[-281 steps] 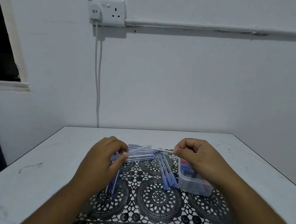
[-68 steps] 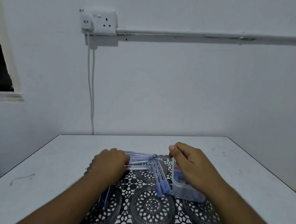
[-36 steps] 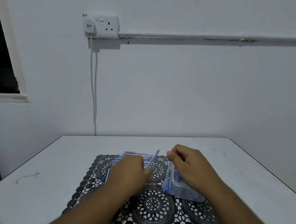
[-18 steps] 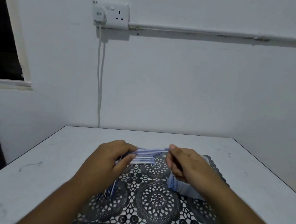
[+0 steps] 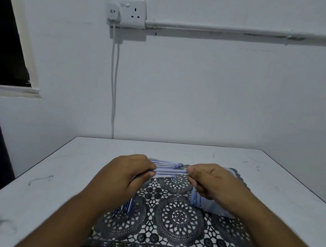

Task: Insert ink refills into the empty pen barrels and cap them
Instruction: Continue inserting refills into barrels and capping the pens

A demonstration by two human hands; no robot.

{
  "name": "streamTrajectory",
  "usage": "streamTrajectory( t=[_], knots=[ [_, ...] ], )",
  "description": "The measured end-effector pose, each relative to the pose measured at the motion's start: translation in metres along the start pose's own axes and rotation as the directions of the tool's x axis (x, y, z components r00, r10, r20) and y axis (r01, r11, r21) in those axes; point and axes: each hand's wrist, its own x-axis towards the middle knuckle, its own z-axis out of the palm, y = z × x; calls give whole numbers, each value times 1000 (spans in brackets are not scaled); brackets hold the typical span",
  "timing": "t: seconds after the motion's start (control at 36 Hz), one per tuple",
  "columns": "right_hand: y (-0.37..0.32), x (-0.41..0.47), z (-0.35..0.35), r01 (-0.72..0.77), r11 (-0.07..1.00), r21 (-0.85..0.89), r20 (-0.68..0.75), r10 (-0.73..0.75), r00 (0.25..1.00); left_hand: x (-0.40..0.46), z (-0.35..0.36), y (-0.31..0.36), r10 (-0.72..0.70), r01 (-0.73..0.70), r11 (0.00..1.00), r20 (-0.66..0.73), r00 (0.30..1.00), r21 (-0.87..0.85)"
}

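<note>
— Hands first: what is being held by each?

— By the left hand [image 5: 124, 175], a thin clear plastic pen barrel [image 5: 169, 171] is being gripped at its left end, fingers and thumb curled round it. By the right hand [image 5: 210, 181], the barrel's right end is being pinched between thumb and curled fingers; whether a blue cap or the tail of an ink refill is being pressed there cannot be told, since it is hidden under the fingertips.

— And the barrel's lie?

— Its long axis is being kept level, running left to right between the two hands, just above the far edge of the black lace-patterned placemat [image 5: 178, 221]. The coming push is judged to be along that axis, from the right inward, so the right hand is the nearer one for it while the barrel is being steadied by the left.

— Where is the remaining stock being kept?

— A row of clear-and-blue pens [image 5: 167, 163] is lying just beyond the held barrel, parallel to it. A bundle of blue-tipped pens [image 5: 125, 207] is lying on the mat under the left wrist. A clear plastic tub [image 5: 197, 200] is standing beneath the right hand, its contents blurred. All of it is resting on the white scuffed table [image 5: 62, 174].
</note>
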Motion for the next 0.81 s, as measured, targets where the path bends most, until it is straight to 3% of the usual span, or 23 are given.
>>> streamTrajectory(
  t=[0.25,0.36,0.56,0.67,0.81],
  knots=[
    [6,-1,-2,47,931,-362,-52,-70,996,0,1,-3,-92,94,995,108,990,-19],
    [4,-1,4,72,945,-320,-154,-127,980,1,-1,-3,-113,115,993,87,990,-19],
    [0,0,6,101,994,-39,-234,-107,966,0,-1,-3,-139,144,989,98,985,-40],
    [-4,-1,6,156,985,-78,-282,-172,944,-1,-1,-3,-166,178,979,115,979,-104],
    [-4,-1,3,236,934,-269,-278,-310,909,-1,-3,-4,-213,268,926,218,952,-266]
  ],
)
